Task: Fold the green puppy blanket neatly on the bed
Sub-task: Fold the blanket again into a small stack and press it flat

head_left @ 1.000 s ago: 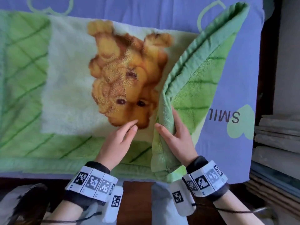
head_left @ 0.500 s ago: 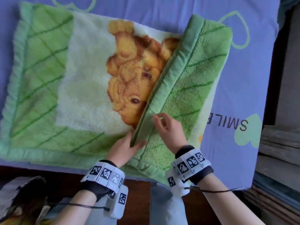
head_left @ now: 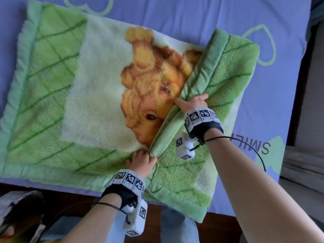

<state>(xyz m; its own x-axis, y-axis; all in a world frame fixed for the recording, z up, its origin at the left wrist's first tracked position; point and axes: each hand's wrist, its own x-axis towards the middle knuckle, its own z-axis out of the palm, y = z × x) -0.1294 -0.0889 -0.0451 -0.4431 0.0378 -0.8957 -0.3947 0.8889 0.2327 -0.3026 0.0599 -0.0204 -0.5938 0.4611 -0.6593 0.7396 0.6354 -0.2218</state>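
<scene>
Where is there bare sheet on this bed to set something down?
Bare purple bed sheet lies past the green puppy blanket on the far side, and right of its folded flap near the heart prints. Crowded along the flap edge, where left hand and right hand grip.

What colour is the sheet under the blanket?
The sheet is lavender-blue with pale green hearts; the head view shows it.

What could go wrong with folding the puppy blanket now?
1. The folded flap of the green puppy blanket lies slanted across the puppy, so the fold may end up crooked.
2. The left hand and right hand grip only its near half; the far end might flop.
3. Its near corner hangs past the bed and could slide off.
</scene>
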